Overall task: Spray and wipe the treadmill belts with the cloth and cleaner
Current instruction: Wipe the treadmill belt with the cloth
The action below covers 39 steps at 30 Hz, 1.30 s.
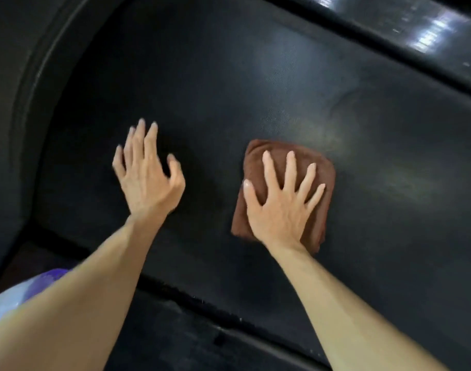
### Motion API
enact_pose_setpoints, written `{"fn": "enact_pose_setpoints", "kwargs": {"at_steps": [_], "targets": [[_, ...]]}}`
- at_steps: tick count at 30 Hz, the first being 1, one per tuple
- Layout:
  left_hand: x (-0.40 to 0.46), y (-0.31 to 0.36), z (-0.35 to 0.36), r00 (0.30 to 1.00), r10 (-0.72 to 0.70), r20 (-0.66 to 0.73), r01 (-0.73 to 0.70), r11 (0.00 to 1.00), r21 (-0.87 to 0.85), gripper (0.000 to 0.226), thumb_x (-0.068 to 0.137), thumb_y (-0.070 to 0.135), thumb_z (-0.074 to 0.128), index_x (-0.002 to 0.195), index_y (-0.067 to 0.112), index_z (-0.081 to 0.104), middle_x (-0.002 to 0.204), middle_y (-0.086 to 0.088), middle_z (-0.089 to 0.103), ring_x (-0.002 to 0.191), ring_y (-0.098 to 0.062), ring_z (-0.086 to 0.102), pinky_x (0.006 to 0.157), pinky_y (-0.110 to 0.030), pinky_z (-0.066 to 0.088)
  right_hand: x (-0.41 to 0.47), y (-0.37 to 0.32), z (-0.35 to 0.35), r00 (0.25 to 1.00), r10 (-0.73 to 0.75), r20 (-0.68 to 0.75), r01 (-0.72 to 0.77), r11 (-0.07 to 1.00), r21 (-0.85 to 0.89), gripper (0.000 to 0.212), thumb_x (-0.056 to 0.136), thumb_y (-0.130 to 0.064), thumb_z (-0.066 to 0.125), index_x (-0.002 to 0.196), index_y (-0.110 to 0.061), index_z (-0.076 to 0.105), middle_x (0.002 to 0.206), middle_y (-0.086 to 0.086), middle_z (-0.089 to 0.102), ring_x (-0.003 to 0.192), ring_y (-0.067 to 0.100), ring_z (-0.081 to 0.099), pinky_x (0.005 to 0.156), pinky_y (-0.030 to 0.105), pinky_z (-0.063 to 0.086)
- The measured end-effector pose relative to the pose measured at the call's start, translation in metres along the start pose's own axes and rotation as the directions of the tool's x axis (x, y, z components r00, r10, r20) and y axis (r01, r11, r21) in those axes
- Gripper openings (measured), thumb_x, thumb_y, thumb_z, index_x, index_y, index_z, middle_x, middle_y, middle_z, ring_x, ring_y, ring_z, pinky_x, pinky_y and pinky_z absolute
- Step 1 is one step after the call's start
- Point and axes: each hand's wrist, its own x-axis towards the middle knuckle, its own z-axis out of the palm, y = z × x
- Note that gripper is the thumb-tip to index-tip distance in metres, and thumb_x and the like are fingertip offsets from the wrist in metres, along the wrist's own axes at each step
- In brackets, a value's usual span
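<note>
At the far left a dark side rail (28, 108) curves along the edge of the black treadmill belt (229, 84), and in the lower left corner a bit of purple and white cloth-like material (28, 287) shows beside the left forearm; what it is cannot be told. The left hand (146, 178) reaches over the belt with its fingers fairly straight and loosely spread, the thumb bent inward, holding nothing; whether the palm touches the belt is unclear because of motion blur. To its right, well apart from it, a folded brown cloth (258, 156) lies flat on the belt near the middle of the view. The right hand (279, 204) rests palm down on top of it, fingers straight and fanned, pressing it against the belt. Further right the belt shows faint pale streaks, and a glossy black side rail (416, 30) crosses the upper right corner
</note>
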Motion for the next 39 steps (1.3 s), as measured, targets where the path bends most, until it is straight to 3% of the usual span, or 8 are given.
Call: {"fn": "enact_pose_setpoints", "kwargs": {"at_steps": [4,16,22,25,29,33,36,39], "targets": [[0.068,0.017,0.021,0.996,-0.05,0.071,0.044,0.995,0.087,0.069,0.102,0.041,0.036,0.162,0.014,0.015,0.172,-0.007,0.008,0.158,-0.024,0.005,0.127,-0.054,0.006,0.06,0.01,-0.006,0.997,0.06,-0.04,-0.062,0.997,-0.048,0.076,0.095,-0.076,0.028,0.162,-0.043,0.019,0.172,0.008,0.014,0.155,0.048,0.008,0.12,0.073,0.008],[0.073,0.014,0.027,0.993,-0.112,0.033,0.109,0.99,0.09,0.071,0.095,0.033,0.053,0.158,0.017,0.024,0.17,-0.001,0.016,0.158,-0.021,0.01,0.124,-0.052,0.012,0.255,-0.055,-0.03,0.998,0.057,-0.034,-0.057,0.998,0.001,0.073,0.097,-0.074,0.026,0.163,-0.044,0.015,0.173,0.004,0.008,0.157,0.046,0.0,0.121,0.07,-0.002],[0.076,0.018,0.026,0.989,-0.135,0.056,0.13,0.987,0.091,0.073,0.094,0.031,0.056,0.158,0.018,0.025,0.17,-0.001,0.015,0.157,-0.021,0.01,0.124,-0.054,0.016,0.161,-0.03,-0.034,0.896,-0.442,0.048,0.444,0.894,-0.063,0.072,0.095,-0.074,0.035,0.161,-0.048,0.02,0.173,-0.003,0.012,0.158,0.039,0.003,0.123,0.064,0.005],[0.075,0.017,0.026,0.988,-0.138,0.071,0.131,0.987,0.094,0.074,0.094,0.029,0.058,0.159,0.016,0.025,0.17,-0.002,0.015,0.157,-0.022,0.01,0.123,-0.056,0.017,0.168,0.006,-0.04,0.975,-0.216,0.046,0.219,0.973,-0.066,0.073,0.095,-0.077,0.034,0.16,-0.049,0.019,0.172,-0.005,0.012,0.157,0.038,0.004,0.124,0.064,0.003],[0.075,0.017,0.026,0.988,-0.138,0.07,0.131,0.987,0.093,0.073,0.094,0.03,0.057,0.159,0.017,0.025,0.17,-0.002,0.015,0.157,-0.021,0.01,0.123,-0.055,0.015,0.264,-0.043,-0.043,0.996,0.094,-0.01,-0.093,0.995,0.034,0.072,0.097,-0.074,0.024,0.163,-0.044,0.015,0.173,0.003,0.008,0.156,0.045,0.0,0.12,0.07,-0.001],[0.076,0.017,0.025,0.988,-0.141,0.07,0.134,0.986,0.096,0.073,0.094,0.031,0.055,0.159,0.017,0.024,0.17,-0.002,0.015,0.157,-0.021,0.01,0.123,-0.054,0.015,0.249,-0.089,-0.033,0.979,-0.202,-0.003,0.202,0.979,0.008,0.07,0.097,-0.072,0.028,0.162,-0.046,0.017,0.173,0.001,0.011,0.157,0.043,0.0,0.122,0.067,-0.002],[0.076,0.017,0.024,0.986,-0.147,0.078,0.139,0.985,0.098,0.073,0.094,0.032,0.055,0.159,0.017,0.025,0.17,-0.001,0.015,0.157,-0.022,0.01,0.123,-0.055,0.016,0.171,-0.048,-0.031,0.898,-0.438,0.034,0.439,0.895,-0.073,0.07,0.097,-0.073,0.032,0.161,-0.048,0.02,0.173,-0.003,0.011,0.158,0.038,0.004,0.123,0.064,0.005],[0.076,0.017,0.024,0.986,-0.145,0.077,0.138,0.986,0.098,0.073,0.094,0.033,0.055,0.159,0.017,0.024,0.17,-0.002,0.015,0.157,-0.022,0.01,0.123,-0.055,0.016,0.173,0.001,-0.036,0.962,-0.274,0.007,0.274,0.957,-0.097,0.072,0.095,-0.076,0.033,0.16,-0.049,0.022,0.173,-0.004,0.014,0.158,0.038,0.008,0.123,0.064,0.007]]}}
